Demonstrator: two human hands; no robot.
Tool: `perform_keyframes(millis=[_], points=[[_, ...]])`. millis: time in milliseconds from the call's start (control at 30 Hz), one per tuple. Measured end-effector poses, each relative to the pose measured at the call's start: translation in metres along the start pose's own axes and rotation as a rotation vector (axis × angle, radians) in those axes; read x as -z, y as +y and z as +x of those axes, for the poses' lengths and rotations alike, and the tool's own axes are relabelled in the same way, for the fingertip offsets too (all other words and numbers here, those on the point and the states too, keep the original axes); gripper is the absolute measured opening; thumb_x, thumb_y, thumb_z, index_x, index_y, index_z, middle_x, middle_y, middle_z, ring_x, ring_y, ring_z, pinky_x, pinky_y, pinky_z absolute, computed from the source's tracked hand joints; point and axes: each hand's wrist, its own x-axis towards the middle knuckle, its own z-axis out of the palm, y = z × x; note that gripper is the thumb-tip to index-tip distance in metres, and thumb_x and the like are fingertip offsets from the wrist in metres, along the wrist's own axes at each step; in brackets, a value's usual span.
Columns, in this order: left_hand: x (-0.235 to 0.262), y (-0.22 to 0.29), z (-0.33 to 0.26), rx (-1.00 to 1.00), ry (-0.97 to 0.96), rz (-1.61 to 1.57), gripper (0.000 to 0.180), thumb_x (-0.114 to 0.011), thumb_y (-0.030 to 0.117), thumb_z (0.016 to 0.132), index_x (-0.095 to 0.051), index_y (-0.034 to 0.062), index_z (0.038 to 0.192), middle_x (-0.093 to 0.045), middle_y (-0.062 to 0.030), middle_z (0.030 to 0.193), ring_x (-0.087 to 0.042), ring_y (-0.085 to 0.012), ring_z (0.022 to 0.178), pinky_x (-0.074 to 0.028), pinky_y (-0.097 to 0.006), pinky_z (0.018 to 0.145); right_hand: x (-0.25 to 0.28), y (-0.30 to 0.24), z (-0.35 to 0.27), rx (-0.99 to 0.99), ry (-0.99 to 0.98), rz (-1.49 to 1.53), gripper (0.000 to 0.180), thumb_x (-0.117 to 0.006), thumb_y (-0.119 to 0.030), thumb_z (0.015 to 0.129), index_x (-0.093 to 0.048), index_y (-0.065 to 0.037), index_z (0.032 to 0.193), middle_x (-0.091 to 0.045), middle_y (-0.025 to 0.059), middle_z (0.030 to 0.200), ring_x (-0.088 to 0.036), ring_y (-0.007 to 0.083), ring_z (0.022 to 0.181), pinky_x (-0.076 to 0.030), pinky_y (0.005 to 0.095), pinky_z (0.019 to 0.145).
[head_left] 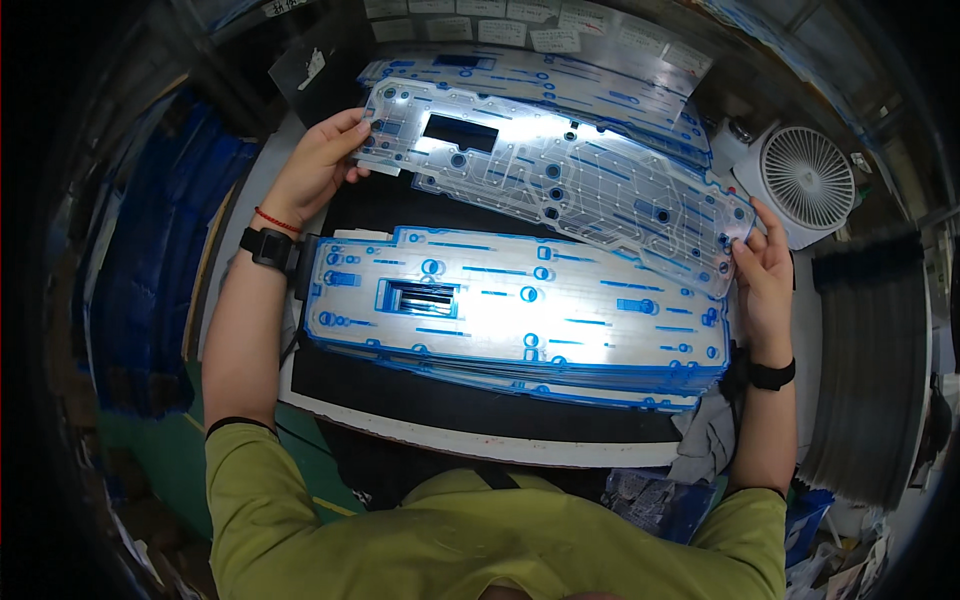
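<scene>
A clear, flexible membrane sheet [610, 185] with fine printed traces, holes and a rectangular window is stretched between my two hands, tilted down to the right. My left hand [322, 162] pinches its left end between thumb and fingers. At the opposite end, my right hand [765, 268] grips the right edge. Below it lies a thick stack of similar sheets [580, 285] with blue edges and markings, lined up on the black work surface [400, 385]. Behind the held sheet, another stack of blue-marked sheets [620, 90] rests, partly covered by it.
A round white fan [808, 178] stands at the back right. Bundles of blue sheets [160, 260] are piled at the left, and a tall grey stack [865, 370] stands at the right. A grey cloth [708, 435] hangs at the table's front right corner. Paper labels [555, 40] line the back.
</scene>
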Motion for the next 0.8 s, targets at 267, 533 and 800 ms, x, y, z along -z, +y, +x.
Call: perform_keyframes(millis=[267,533,800], points=[[-0.003,0.0,0.001,-0.021,0.05,0.018,0.036,-0.052,0.025,0.099,-0.05,0.0044,0.128,-0.066,-0.0024,0.098,-0.055,-0.0012,0.065,-0.045,-0.011,0.054,-0.008,-0.004,-0.001,0.003,0.021,0.047,0.055,-0.054,-0.001,0.092,-0.032,0.002,0.143,-0.064,0.011,0.112,-0.062,0.0104,0.094,-0.049,0.0215,0.078],[-0.002,-0.001,0.001,-0.02,0.029,0.0,0.036,-0.053,0.025,0.099,-0.05,0.0042,0.128,-0.065,-0.002,0.098,-0.057,-0.001,0.065,-0.046,-0.011,0.054,-0.008,-0.004,-0.001,0.003,0.041,0.017,0.056,-0.053,-0.001,0.093,-0.031,0.002,0.144,-0.065,0.0096,0.109,-0.062,0.0076,0.086,-0.049,0.0183,0.07],[0.007,-0.008,0.006,-0.057,0.058,-0.097,0.034,-0.053,0.022,0.098,-0.05,0.0051,0.128,-0.064,-0.0015,0.098,-0.057,-0.0004,0.067,-0.046,-0.01,0.056,0.006,0.0,0.0,0.025,-0.026,-0.024,0.055,-0.054,-0.006,0.094,-0.032,0.001,0.144,-0.064,0.0067,0.102,-0.06,0.0069,0.077,-0.046,0.0163,0.062]])
